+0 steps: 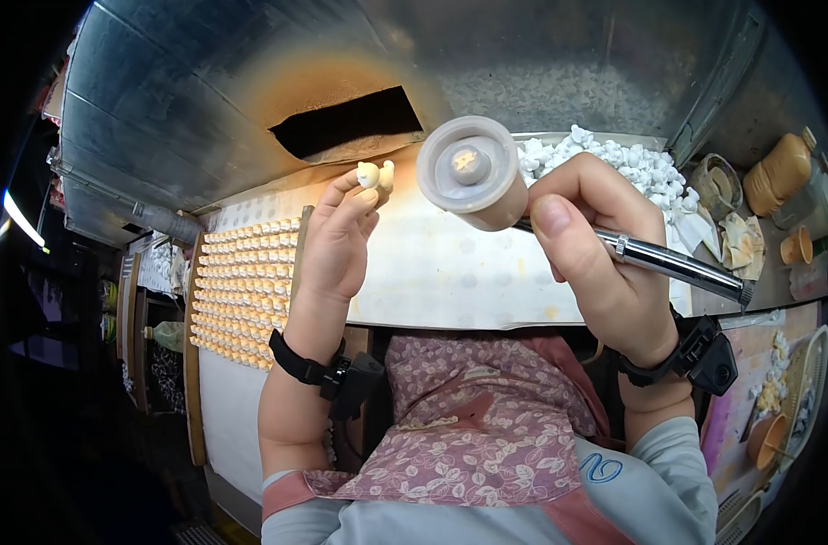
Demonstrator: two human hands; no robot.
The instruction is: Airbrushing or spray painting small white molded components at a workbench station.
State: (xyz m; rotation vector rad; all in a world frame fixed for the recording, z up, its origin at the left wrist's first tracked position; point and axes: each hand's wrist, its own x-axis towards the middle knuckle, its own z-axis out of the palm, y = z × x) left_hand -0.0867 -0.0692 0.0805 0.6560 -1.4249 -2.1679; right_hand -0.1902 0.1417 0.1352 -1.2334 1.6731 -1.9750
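My left hand [334,250] is raised, with a small cream-coloured figurine [369,174] pinched between thumb and fingers. Its far tip looks white. In my right hand [604,259] is a chrome airbrush [677,267], its body slanting down to the right. The airbrush's translucent paint cup [466,171] faces up and shows cloudy liquid with a pale yellow patch in the middle. The cup hides the airbrush's tip, so I cannot tell where the nozzle sits. A short gap separates the cup from the figurine. Both hands are above a white paper-covered worktop [432,272].
Rows of small white-and-orange figurines [246,286] fill a wood-edged board on the left. White unpainted figurines [614,168] are heaped at the back right. Metal booth walls [541,54] surround a dark rectangular opening [350,124]. Bottles [777,173], crumpled tissue [743,245] and an orange cup [796,245] stand right.
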